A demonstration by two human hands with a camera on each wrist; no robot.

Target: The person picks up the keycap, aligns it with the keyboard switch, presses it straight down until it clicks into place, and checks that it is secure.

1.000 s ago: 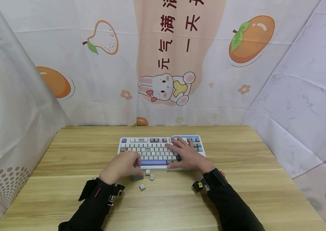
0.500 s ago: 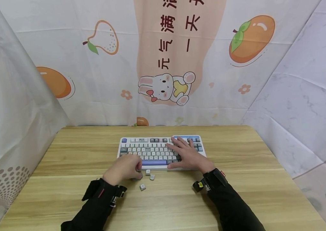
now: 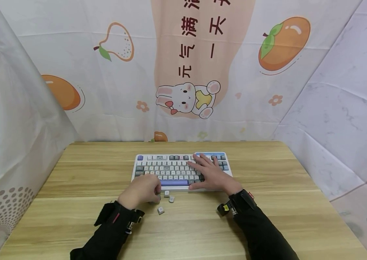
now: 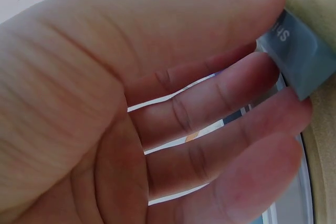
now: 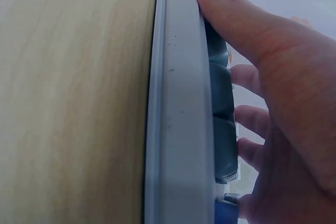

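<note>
A white keyboard (image 3: 174, 168) with white and grey keys and a purple space bar lies on the table. My left hand (image 3: 141, 189) pinches a grey Shift keycap (image 4: 300, 53) between thumb and fingertips, just off the keyboard's front left edge. In the head view that hand hides most of the keycap. My right hand (image 3: 212, 174) rests spread over the keyboard's right part. Its thumb (image 5: 239, 17) touches the front rim of the white case (image 5: 181, 103). Near the left hand lie three loose white keycaps, one by the keyboard (image 3: 166, 194), another beside it (image 3: 171, 199), the third nearer me (image 3: 161, 210).
The wooden table (image 3: 196, 227) reaches back to a white printed curtain (image 3: 121, 86). More cloth hangs at the left and right sides. Black sleeves with wrist straps cover both forearms.
My left hand has come down and slightly right onto the grey Shift keycap, which lay visible on the table before, and now pinches it. The right hand has stayed in place.
</note>
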